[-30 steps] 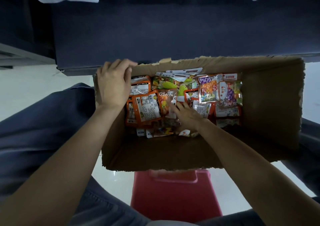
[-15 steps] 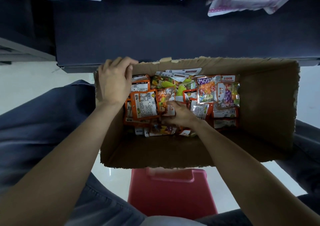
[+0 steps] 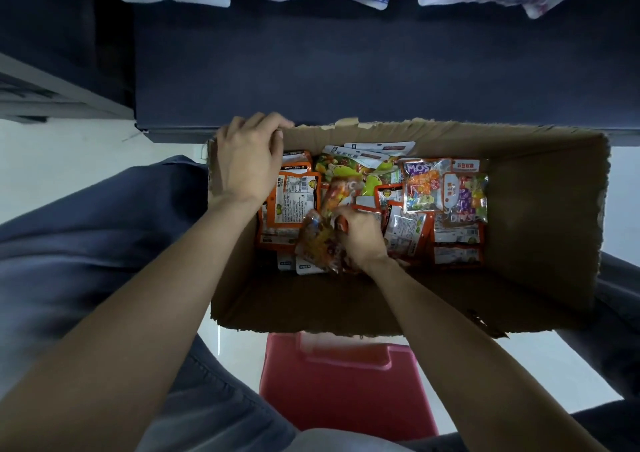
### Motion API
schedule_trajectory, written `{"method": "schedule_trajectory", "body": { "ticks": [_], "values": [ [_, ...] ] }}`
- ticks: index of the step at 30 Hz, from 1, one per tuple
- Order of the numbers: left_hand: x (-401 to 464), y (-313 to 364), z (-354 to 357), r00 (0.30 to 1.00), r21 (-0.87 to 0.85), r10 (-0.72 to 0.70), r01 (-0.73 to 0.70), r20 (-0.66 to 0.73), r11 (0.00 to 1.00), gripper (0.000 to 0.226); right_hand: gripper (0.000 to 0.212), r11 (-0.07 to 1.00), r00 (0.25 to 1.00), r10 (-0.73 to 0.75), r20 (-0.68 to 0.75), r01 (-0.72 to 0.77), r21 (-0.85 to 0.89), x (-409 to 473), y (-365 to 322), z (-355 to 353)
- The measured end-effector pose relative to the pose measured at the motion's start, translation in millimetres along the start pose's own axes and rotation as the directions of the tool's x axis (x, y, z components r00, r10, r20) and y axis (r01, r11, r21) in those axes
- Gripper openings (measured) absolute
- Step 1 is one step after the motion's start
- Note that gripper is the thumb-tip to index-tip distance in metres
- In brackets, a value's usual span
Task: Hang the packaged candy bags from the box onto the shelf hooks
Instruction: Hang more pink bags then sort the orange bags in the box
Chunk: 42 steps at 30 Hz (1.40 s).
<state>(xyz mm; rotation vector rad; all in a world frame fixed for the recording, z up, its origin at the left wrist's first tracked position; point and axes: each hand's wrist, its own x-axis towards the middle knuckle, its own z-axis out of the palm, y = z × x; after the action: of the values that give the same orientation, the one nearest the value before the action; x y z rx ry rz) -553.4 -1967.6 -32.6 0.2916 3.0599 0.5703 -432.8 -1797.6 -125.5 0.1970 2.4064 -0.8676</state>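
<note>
right hand (image 3: 360, 235) grips candy bag (image 3: 320, 240), long axis steep, tilted right | left hand (image 3: 247, 160) grips box (image 3: 540, 229) corner

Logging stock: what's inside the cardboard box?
Inside the cardboard box: a loose pile of candy bags; the right hand grips one. Lower layers are covered, so no count.

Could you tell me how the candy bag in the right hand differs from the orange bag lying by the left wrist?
The candy bag is clear, showing mixed sweets, gripped and tilted up by the right hand. The orange bag is opaque, lies flat with its printed label up, and no hand holds it. Both are inside the cardboard box.
</note>
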Motion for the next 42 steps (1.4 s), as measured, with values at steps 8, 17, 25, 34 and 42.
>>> {"method": "schedule_trajectory", "body": {
  "ticks": [8,17,25,34,42],
  "values": [
    [-14,32,-28,0.995,-0.073,-0.075,0.079,0.059,0.994,0.043,0.035,0.988,0.961,0.002,-0.278,0.041,0.149,-52,-9,-94],
    [-49,90,-80,0.671,-0.657,0.172,0.584,0.721,0.477,0.090,0.034,0.731,0.917,0.016,-0.399,0.262,0.630,-158,-48,-173],
    [-68,93,-91,0.556,-0.584,0.182,0.762,0.811,0.280,0.068,0.031,0.660,0.932,-0.018,-0.362,0.283,0.696,-176,-62,-182],
    [-95,93,-86,0.555,-0.570,0.141,0.768,0.820,0.292,0.039,0.038,0.688,0.928,-0.002,-0.372,0.271,0.673,-169,-55,-173],
    [-95,92,-88,0.673,-0.657,0.094,0.668,0.734,0.349,0.059,0.038,0.877,0.829,-0.007,-0.560,0.274,0.394,-169,-56,-193]
  ]
}}
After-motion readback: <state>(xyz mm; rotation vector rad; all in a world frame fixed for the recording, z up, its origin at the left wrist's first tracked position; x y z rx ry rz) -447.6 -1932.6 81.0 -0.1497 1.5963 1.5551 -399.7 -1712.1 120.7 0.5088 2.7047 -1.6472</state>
